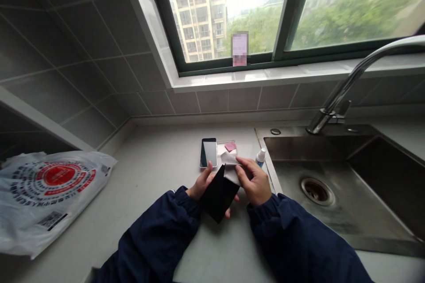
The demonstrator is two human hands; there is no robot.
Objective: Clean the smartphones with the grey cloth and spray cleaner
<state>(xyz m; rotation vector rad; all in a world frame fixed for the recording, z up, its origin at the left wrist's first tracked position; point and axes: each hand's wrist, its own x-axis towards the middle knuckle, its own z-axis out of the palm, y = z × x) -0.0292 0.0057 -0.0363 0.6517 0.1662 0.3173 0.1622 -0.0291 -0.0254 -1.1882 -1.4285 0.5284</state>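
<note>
My left hand (200,183) grips a flat black rectangular object (219,196) about the size of a phone, fingers wrapped behind it and thumb along its edge. I cannot make out exactly what it is. In my right hand (257,182) a thin light-grey cloth (231,173) is pinched, pressed over the object's upper right corner. Just beyond my hands, a phone (208,150) with a dark, reflective screen lies on the counter. Beside it is a clear, flat case (220,147) with a small pink piece (230,146) on it. A small white-capped bottle (260,157) stands behind my right hand.
To the right is a steel sink (318,166) with a curved faucet (341,75). A white plastic bag (29,225) with red print sits at the left on the pale counter (149,163). Behind are a tiled wall and a window ledge (212,82).
</note>
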